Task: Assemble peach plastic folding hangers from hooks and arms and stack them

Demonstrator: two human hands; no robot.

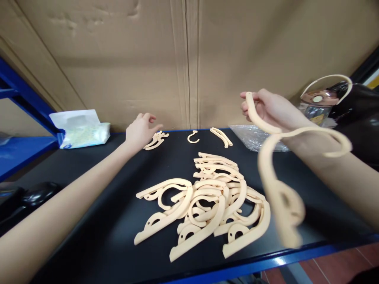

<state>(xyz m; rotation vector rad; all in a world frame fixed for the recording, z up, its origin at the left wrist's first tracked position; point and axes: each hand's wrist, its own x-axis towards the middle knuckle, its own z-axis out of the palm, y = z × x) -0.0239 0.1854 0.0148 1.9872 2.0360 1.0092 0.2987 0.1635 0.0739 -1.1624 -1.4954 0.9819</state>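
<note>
Raised at the right, my right hand (268,104) has its fingers closed on one end of a cream folding hanger (271,157), whose hook and other arm hang over the wrist and forearm. My left hand (140,130) is at the back left with fingers apart and nothing in them, just above a small group of cream parts (156,141). A pile of folded cream hangers (207,197) lies on the black table surface (103,213). Behind the pile are a single hook (193,137) and a few curved arm pieces (221,137).
A wipes pack (84,134) stands at the back left. Clear plastic film (257,138) lies at the back right, by a container with a handle (318,100) and a black bag (361,122). Cardboard (133,67) walls the back; a blue edge (254,266) runs along the front.
</note>
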